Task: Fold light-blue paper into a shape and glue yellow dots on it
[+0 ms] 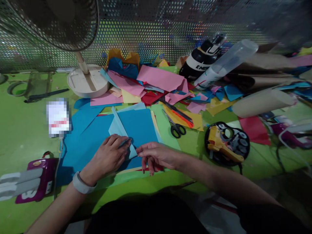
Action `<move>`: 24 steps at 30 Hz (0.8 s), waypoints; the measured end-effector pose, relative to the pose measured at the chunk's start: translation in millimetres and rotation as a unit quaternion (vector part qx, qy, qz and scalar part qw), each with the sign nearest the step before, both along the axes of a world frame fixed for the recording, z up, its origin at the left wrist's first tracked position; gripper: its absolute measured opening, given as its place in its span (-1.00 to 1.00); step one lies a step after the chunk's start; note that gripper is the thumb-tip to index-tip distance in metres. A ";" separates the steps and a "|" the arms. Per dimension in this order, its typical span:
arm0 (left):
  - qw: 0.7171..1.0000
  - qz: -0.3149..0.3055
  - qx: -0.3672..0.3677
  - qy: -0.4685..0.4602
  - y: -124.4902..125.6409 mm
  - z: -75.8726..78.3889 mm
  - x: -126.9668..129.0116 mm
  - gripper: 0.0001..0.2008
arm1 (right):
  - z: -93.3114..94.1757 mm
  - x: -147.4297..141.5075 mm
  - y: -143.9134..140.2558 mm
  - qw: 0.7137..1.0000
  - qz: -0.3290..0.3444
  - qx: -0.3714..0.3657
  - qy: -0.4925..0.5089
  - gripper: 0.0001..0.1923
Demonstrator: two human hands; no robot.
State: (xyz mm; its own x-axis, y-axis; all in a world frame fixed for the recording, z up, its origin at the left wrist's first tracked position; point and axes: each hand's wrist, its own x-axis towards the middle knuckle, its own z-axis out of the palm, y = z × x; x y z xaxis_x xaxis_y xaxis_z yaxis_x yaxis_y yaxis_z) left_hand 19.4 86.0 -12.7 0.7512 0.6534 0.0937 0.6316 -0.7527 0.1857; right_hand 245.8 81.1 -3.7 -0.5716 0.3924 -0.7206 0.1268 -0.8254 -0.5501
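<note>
My left hand (109,157) lies flat on a blue sheet of paper (138,126), its fingertips pressing the lower end of a pale blue folded flap (119,128). My right hand (156,156) rests beside it, thumb and forefinger touching the bottom tip of that flap at the sheet's lower edge. A grey band is on my left wrist. The blue sheet lies on more blue paper (83,136) spread over the green table (21,136).
Black-handled scissors (176,126) and an orange cutter (184,117) lie right of the sheet. A yellow tape dispenser (225,144) sits further right. Loose coloured paper (156,81), a dark bottle (201,58), paper rolls (263,102) and a fan base (86,83) crowd the back. A purple object (36,182) is at left.
</note>
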 end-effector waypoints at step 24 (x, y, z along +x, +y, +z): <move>1.000 0.011 0.013 -0.001 -4.4 -1.6 0.1 -0.61 | -21.4 -1.0 -42.6 0.556 0.140 0.759 -0.309 -0.33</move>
State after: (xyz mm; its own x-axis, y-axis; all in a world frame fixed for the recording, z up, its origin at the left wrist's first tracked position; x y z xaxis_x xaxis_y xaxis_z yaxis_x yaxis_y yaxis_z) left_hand 19.6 81.6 -14.2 0.7364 0.6671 0.1126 0.6475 -0.7432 0.1686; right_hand 244.8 38.5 -25.1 -0.5900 0.7750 0.2264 0.6855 0.6290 -0.3667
